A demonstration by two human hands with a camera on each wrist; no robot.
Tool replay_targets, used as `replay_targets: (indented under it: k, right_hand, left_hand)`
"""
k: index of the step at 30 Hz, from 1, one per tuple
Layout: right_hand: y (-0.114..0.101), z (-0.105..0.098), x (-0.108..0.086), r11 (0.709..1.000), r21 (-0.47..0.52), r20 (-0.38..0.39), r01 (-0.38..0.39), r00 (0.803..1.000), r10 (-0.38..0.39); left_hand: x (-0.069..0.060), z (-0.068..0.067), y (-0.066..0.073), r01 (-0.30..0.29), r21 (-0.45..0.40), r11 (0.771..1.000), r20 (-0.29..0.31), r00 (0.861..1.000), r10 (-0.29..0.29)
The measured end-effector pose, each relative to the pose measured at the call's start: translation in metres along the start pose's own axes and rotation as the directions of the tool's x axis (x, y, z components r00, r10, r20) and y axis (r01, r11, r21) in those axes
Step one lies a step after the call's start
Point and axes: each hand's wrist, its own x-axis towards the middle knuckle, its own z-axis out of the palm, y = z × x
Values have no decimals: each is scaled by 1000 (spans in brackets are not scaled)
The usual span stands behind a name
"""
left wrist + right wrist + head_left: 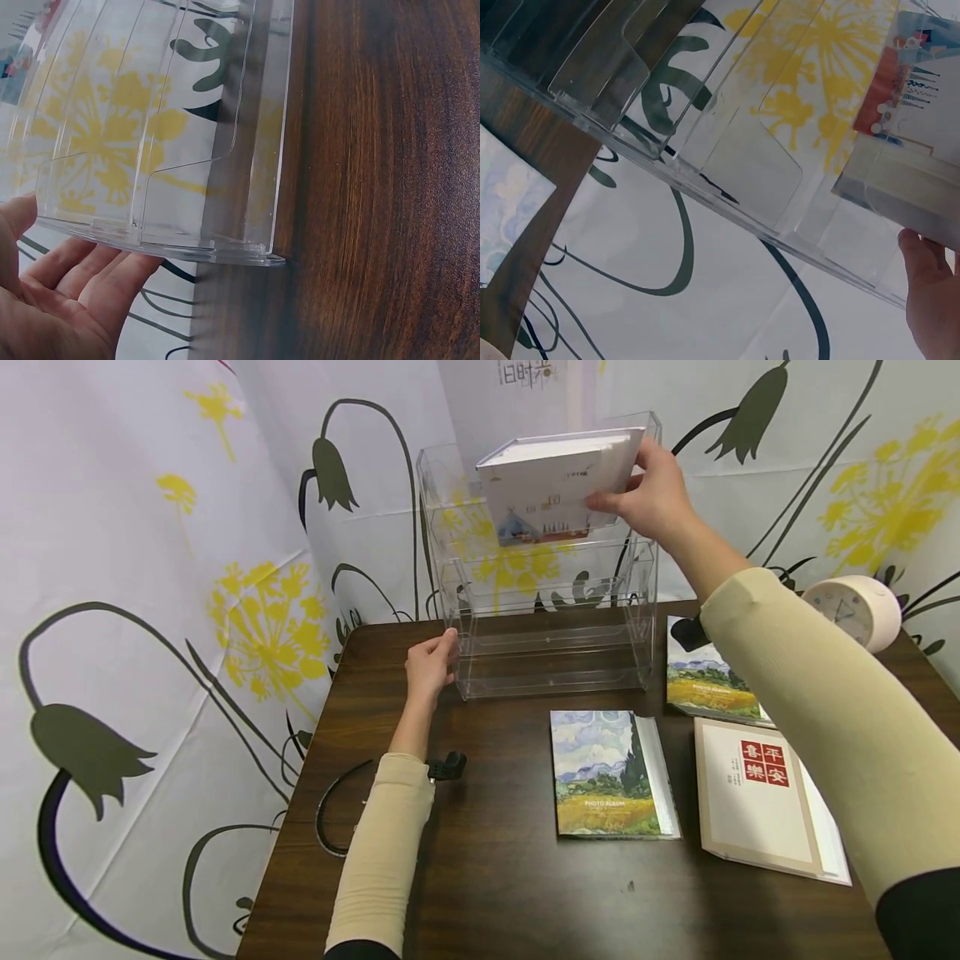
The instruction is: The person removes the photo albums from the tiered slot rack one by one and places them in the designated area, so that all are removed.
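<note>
My right hand point(652, 497) grips the right edge of a white photo album point(525, 497) with a tent picture on its cover, thumb on the front. The album is tilted at the top tier of a clear plastic tiered rack point(551, 681). In the right wrist view the hand point(934, 300) is at the album's point(907, 191) edge, partly out of frame. Low on the rack's left side, my left hand point(429, 668) holds the side panel. The left wrist view shows that hand's point(75, 292) thumb near the panel's edge and its fingers against the outer side.
On the brown table point(480, 877) lie a landscape-covered photo album point(600, 777), a similar album point(697, 681) partly behind my right arm, and a cream album point(757, 802) with red characters. A round pink clock point(855, 610) stands at the right. A floral curtain point(262, 485) hangs behind.
</note>
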Motion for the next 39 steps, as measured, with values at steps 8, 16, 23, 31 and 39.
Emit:
replay_targets:
  k: [8, 16, 23, 31, 39]
  right_hand:
    - [-2, -1, -1, 998, -22, -2, 58, 998, -58]
    - [-16, -1, -11, 929, -258, 7, 266, 962, -273]
    - [-21, -9, -32, 821, -260, -45, 509, 843, -536]
    - [-7, -12, -68, 948, -71, 13, 310, 951, -310]
    - [29, 25, -124, 988, 107, 216, -110, 973, 85]
  left_hand:
    - [0, 1, 0, -4, -18, 1000, 4, 1000, 4]
    - [-1, 0, 0, 2, -13, 1000, 16, 1000, -2]
    - [0, -2, 2, 5, -3, 1000, 31, 1000, -5]
    - [2, -9, 9, 46, -25, 999, 135, 990, -43]
    - [6, -18, 20, 88, 1, 996, 232, 969, -86]
